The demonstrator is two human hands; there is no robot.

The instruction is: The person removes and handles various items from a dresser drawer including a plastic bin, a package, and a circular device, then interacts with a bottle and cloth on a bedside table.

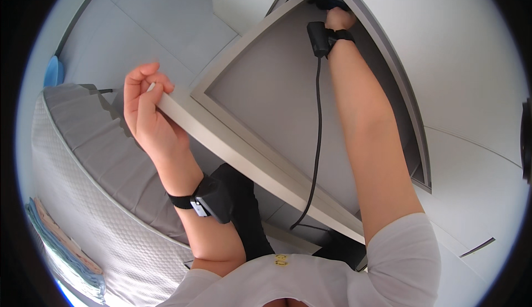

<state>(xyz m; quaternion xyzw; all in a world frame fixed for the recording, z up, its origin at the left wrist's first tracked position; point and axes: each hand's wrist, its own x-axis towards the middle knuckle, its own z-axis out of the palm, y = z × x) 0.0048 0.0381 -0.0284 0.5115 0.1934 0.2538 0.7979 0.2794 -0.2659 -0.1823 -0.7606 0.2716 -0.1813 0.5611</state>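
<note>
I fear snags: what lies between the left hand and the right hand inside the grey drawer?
In the head view: grey floor tiles, pale drawer rim, bare grey drawer bottom, then the black boxy right-wrist device.

Drawer (266, 79) (bed (108, 201) to its left)

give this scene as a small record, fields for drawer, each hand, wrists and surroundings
drawer: open, grey inside
left hand: thumb and fingers around the left end of the pale drawer front
right hand: reaching into the drawer's far corner, by a dark item; fingertips hidden, grip unclear
wrists: black devices on both; black cable hangs from the right one
surroundings: quilted bed at left, folded stack at lower left
</note>
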